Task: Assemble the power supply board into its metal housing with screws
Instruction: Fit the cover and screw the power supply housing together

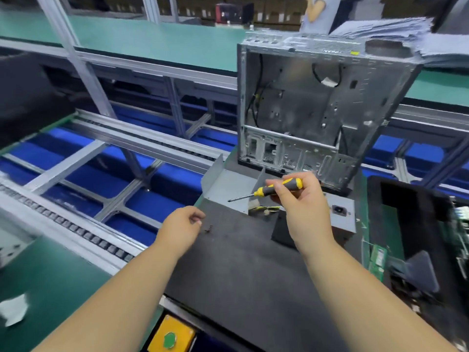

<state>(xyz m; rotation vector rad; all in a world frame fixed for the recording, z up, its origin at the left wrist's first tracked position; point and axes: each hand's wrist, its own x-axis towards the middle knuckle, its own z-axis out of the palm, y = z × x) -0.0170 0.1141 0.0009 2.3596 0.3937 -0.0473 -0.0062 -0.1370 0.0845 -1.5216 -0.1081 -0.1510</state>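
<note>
My right hand (299, 201) grips a yellow-and-grey screwdriver (274, 190), its tip pointing left over the open grey metal housing (228, 186). That housing lies on a dark mat (241, 262), with yellow wires (266, 208) spilling from its right side. A grey power supply part with a black socket (338, 210) lies to the right, partly hidden by my right hand. My left hand (184, 227) hovers over the mat with fingers curled, thumb and fingertips close together beside a small cluster of dark screws (208, 229). Whether it pinches a screw is too small to tell.
A large open computer chassis (317, 110) stands upright behind the housing. A black tray (411, 219) and green circuit boards (378, 260) lie at the right. A roller conveyor (76, 224) with blue bins below runs on the left. A yellow button box (171, 336) sits at the near edge.
</note>
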